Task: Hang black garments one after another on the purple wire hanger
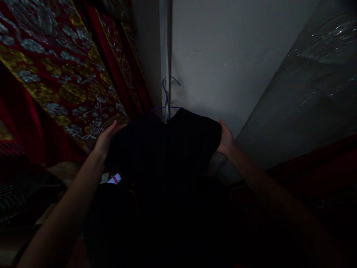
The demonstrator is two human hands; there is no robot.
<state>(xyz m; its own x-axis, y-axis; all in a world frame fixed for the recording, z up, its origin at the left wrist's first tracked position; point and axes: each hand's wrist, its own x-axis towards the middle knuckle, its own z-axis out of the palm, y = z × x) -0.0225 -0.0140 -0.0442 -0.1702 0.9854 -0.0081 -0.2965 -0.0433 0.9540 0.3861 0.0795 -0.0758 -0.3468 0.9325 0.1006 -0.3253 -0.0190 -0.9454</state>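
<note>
Here, our left hand (105,139) at nine o'clock and right hand (227,140) at three grip the black short-sleeved cloth top (167,152), its dim length apparently running twelve to six.

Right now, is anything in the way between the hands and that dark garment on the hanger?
Nothing visible: the left hand and right hand each touch the dark garment at a sleeve. The purple hanger shows at the neckline, not between them.
</note>
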